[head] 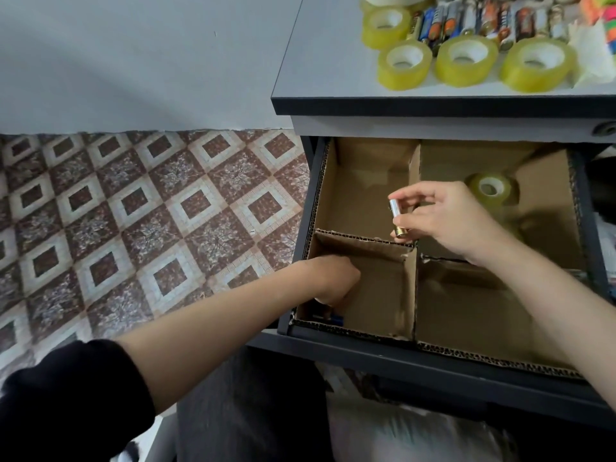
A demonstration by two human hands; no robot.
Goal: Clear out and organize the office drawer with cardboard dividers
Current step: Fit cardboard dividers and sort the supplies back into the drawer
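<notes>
1. Brown corrugated cardboard dividers line the open dark grey drawer and split it into four compartments: two far, two near.
2. The right hand hovers over the spot where the dividers cross, pinching a small silver and gold cylindrical battery between thumb and fingertips. The battery stands nearly upright, gold end down, just above the cardboard edge.
3. The left hand reaches down into the near-left compartment, knuckles up and fingers curled toward its near-left corner. Whether it grips anything cannot be told, as the fingertips are hidden.
4. Some small dark and blue objects lie on the compartment floor just beneath that hand, too blurred to identify.
5. One yellowish clear tape roll sits in the far-right compartment, partly behind the right hand.
6. On the pale grey cabinet top beyond the drawer stand four more yellowish tape rolls, with a row of assorted batteries lying side by side behind them.
7. Crumpled white paper and brightly coloured note blocks occupy the far-right corner of that top.
8. A black sleeve covers the left upper arm, and a brown and cream patterned tile floor lies to the left of the drawer.
</notes>
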